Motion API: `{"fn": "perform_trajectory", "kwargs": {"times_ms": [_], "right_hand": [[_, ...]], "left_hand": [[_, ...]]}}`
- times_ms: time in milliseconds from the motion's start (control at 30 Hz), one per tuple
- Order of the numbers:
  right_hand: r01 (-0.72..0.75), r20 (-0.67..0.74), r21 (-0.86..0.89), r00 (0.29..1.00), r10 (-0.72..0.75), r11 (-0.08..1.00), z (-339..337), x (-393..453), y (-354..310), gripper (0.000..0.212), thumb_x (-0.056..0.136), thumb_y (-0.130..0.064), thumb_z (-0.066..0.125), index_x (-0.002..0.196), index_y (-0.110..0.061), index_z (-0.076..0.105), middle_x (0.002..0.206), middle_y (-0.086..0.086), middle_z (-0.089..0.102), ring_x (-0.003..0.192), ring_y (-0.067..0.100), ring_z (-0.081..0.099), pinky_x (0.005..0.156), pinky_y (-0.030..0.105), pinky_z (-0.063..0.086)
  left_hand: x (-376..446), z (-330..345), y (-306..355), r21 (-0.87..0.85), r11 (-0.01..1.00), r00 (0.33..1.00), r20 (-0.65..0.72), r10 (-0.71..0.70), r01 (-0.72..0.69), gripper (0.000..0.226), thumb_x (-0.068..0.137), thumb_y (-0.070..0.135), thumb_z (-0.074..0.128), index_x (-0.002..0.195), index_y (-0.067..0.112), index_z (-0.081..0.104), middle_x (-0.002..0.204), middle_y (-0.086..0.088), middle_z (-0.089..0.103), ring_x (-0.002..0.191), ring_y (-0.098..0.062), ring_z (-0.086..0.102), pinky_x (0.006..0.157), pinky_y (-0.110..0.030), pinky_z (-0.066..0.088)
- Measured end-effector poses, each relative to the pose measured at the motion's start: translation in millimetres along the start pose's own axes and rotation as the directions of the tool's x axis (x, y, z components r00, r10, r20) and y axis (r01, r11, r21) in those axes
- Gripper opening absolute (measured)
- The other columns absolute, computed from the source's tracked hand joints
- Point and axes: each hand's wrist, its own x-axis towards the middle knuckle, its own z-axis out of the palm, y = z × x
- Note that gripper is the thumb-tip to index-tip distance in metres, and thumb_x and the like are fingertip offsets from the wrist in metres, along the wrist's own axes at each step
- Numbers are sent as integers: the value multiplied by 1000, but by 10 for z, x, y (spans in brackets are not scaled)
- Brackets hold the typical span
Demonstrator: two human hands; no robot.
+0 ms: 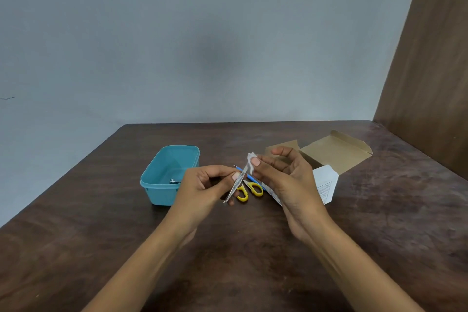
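Tweezers [237,183] in left hand [202,186]; right hand [286,177] pinches cotton [250,160].

One tub [162,195], one metal tool [237,184], one white wad [250,159], one scissors [256,189], one carton [336,152].

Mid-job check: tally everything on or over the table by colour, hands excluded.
Teal: 1, plastic tub
Yellow: 1, scissors
Blue: 1, thin blue tool
White: 1, cotton wad pinched by the right hand
Silver: 2, tweezers held by the left hand, small metal item in the tub
Brown and white: 1, open cardboard box
Total: 7
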Motion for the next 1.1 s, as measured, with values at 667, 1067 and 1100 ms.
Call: {"fn": "perform_trajectory", "kwargs": {"times_ms": [667,1067,1100], "right_hand": [[61,-22,-84,998,-63,995,-8,1,5,40,71,-5,78,98,-17,51,84,4,75,77,16,72,70,23,56],[59,-30,-80,998,-61,995,22,-36,-6,43,69,-5,80,98,-17,51,81,4,75,77,18,72,71,23,56],[59,-31,-74,998,-61,996,22,-40,-10,43,69,-5,80,98,-17,51,80,3,75,77,18,72,71,23,56]], "left_hand": [[3,-32,31,74,997,999,-14,-35,36,15,83,4,63,84,14,75,61,-2,70,55,-9,62,52,-17,52],[29,-121,34,56,997,996,72,-52,48,15,76,12,68,87,5,75,66,-2,71,56,-10,63,55,-18,51],[30,-131,34,39,997,994,89,-66,63,18,74,15,68,87,6,76,68,-5,71,58,-12,64,56,-20,53]]}}
